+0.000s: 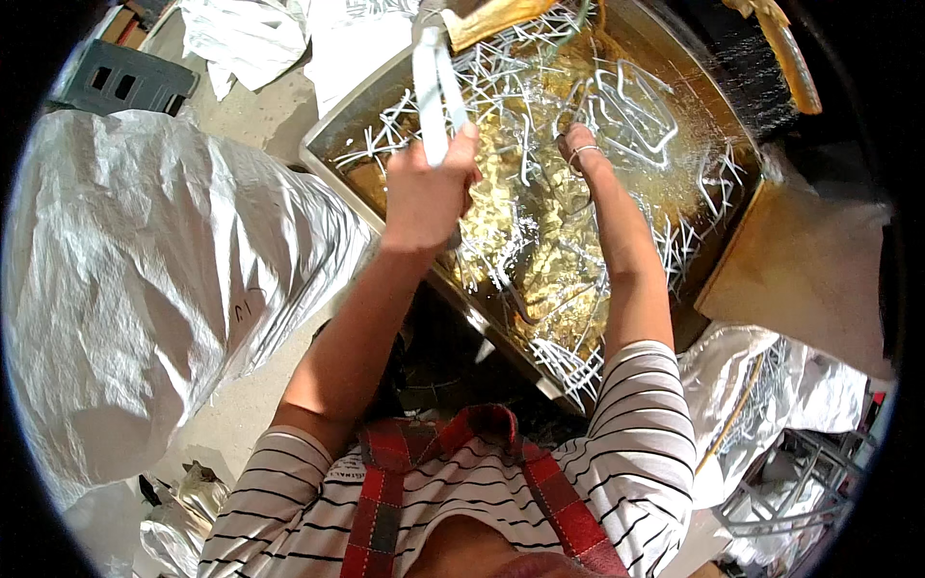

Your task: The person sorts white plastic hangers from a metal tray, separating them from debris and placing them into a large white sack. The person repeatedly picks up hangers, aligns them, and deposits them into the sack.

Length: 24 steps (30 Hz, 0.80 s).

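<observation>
A bundle of white wire hangers is gripped in the left hand, its fingers clamped round the stems, above a metal tank of yellowish liquid strewn with more white hangers. The right hand is dipped among those hangers, a ring seen on one finger; whether its fingers are closed cannot be told. A large white woven sack is bulked at the left on the concrete floor, a grey plastic crate behind it, a brown board at the right.
</observation>
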Each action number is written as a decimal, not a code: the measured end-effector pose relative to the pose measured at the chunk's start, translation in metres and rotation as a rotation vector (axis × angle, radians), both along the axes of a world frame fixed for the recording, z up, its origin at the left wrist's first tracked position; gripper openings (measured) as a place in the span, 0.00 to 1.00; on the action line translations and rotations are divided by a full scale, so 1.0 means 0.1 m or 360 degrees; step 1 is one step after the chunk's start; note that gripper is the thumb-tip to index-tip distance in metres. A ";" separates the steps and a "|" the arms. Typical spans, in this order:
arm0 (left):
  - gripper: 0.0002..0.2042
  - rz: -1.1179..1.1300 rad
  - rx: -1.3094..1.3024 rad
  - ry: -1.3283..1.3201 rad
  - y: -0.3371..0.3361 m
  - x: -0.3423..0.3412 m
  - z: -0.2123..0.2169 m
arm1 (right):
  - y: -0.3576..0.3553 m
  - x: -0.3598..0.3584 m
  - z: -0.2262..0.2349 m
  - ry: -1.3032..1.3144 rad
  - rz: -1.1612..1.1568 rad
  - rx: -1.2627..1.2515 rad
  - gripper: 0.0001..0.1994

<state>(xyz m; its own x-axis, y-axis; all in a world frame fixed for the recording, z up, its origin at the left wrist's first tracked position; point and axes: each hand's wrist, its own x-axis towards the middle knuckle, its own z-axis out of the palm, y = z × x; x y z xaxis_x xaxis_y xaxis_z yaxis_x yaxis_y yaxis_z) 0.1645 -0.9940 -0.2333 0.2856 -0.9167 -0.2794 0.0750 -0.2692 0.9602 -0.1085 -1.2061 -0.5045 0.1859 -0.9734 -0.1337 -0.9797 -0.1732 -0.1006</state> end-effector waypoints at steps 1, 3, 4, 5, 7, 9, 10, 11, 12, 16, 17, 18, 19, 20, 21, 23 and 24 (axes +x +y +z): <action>0.19 0.0066 -0.0013 0.0004 0.04 0.06 0.04 | 0.24 0.20 0.23 0.0023 0.0145 0.0083 0.12; 0.17 -0.0037 -0.0080 0.0137 0.04 0.03 0.03 | 0.59 -0.06 0.26 0.0060 0.0270 0.0072 0.13; 0.16 -0.0051 -0.0076 0.0245 0.04 -0.03 0.05 | 0.76 -0.31 0.17 0.0066 0.0360 0.0147 0.14; 0.16 -0.0114 -0.0111 0.0304 0.06 -0.02 -0.01 | 0.94 -0.32 0.22 0.0202 0.0574 0.0198 0.13; 0.15 -0.0251 -0.0187 0.0437 0.09 -0.02 -0.17 | 1.41 -0.38 0.32 0.0112 0.0606 0.0289 0.12; 0.16 -0.0318 -0.0142 0.0391 0.14 -0.06 -0.16 | 1.83 -0.35 0.64 -0.0078 0.0378 0.0349 0.09; 0.16 -0.0358 -0.0120 0.0374 0.17 -0.09 -0.14 | 1.98 -0.32 0.91 -0.0106 0.0400 0.0258 0.09; 0.17 -0.0347 0.0011 0.0294 0.18 -0.15 -0.11 | 2.09 -0.32 1.16 -0.0126 0.0411 0.0160 0.08; 0.17 -0.0412 0.0014 0.0247 0.19 -0.18 -0.17 | 2.21 -0.29 1.44 -0.0148 0.0427 0.0068 0.08; 0.19 -0.0857 -0.0108 -0.0120 0.29 -0.44 -0.13 | 2.65 0.00 2.64 -0.0277 0.0136 -0.0239 0.09; 0.19 -0.0914 -0.0173 -0.0122 0.29 -0.51 -0.20 | 2.62 -0.03 2.72 0.0032 0.0077 -0.0028 0.11; 0.19 -0.0994 -0.0247 -0.0242 0.32 -0.54 -0.24 | 2.64 -0.08 2.77 0.0112 0.0184 -0.0029 0.12; 0.19 -0.1072 -0.0338 -0.0361 0.32 -0.58 -0.27 | 2.65 -0.13 2.82 -0.0111 0.0297 -0.0165 0.12; 0.19 -0.1137 -0.0422 -0.0473 0.35 -0.62 -0.24 | 2.68 -0.13 2.90 -0.0331 0.0421 -0.0294 0.13; 0.19 -0.1226 -0.0313 -0.0597 0.38 -0.66 -0.16 | 2.71 -0.09 3.03 -0.0541 0.0298 -0.0190 0.14; 0.20 -0.1201 -0.0721 -0.0442 0.37 -0.71 -0.29 | 2.73 -0.03 3.15 -0.0817 0.0354 -0.0366 0.14; 0.20 -0.1178 -0.0923 -0.0364 0.36 -0.73 -0.35 | 2.73 -0.01 3.16 -0.0915 0.0368 -0.0454 0.14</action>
